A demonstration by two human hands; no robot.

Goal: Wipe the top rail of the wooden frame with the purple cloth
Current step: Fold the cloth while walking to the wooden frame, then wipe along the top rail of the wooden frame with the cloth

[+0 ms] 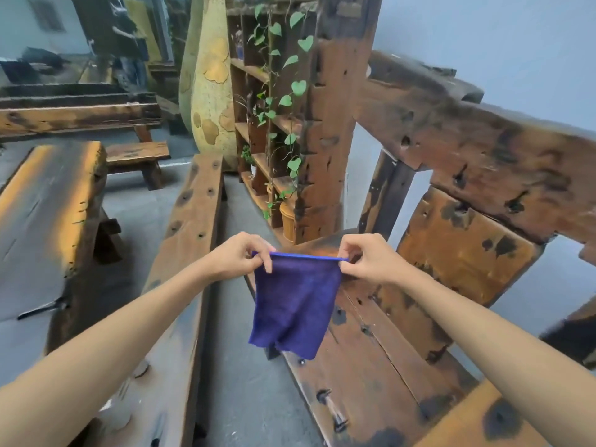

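The purple cloth (295,304) hangs flat in front of me, stretched by its upper edge between both hands. My left hand (240,258) pinches the cloth's upper left corner. My right hand (371,258) pinches the upper right corner. The cloth hangs over the seat of a rough wooden bench. The top rail of the wooden frame (477,137) is a thick, dark-stained beam running from the upright post at centre to the right edge, above and to the right of my hands. Neither hand nor the cloth touches the rail.
A tall wooden post (332,130) stands where the rail begins, with a shelf and a green vine (274,101) behind it. A long plank bench (190,227) lies left of my hands, a heavy wooden table (45,204) further left. Grey wall at right.
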